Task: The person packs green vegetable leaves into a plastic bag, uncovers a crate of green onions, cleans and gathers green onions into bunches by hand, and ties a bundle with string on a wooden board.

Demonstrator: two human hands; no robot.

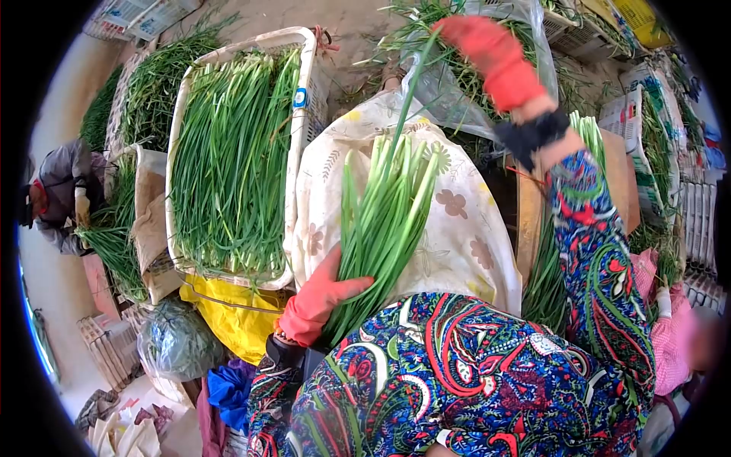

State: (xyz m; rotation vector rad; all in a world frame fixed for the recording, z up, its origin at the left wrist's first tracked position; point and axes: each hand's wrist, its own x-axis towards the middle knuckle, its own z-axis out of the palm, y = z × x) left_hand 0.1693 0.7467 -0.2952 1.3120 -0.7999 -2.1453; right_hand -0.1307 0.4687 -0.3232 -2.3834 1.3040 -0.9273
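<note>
My left hand (318,298), in an orange-red rubber glove, grips a bunch of green onions (384,221) low on its leafy part. The pale stem ends fan out away from me over a flowered apron cloth (457,228) on my lap. My right hand (487,57), gloved alike and blurred by motion, is raised beyond the bunch. A long green onion leaf (415,84) runs from its fingertips down to the bunch. Beneath that hand, loose greens (426,49) lie around a clear plastic bag (487,114).
On the left, a white crate (304,76) holds green onions in rows. Several more green onions (552,274) lie on a board (620,175) at my right. A yellow bag (236,316) and a clear bag of greens (179,343) sit lower left. Other people (65,194) work at both sides.
</note>
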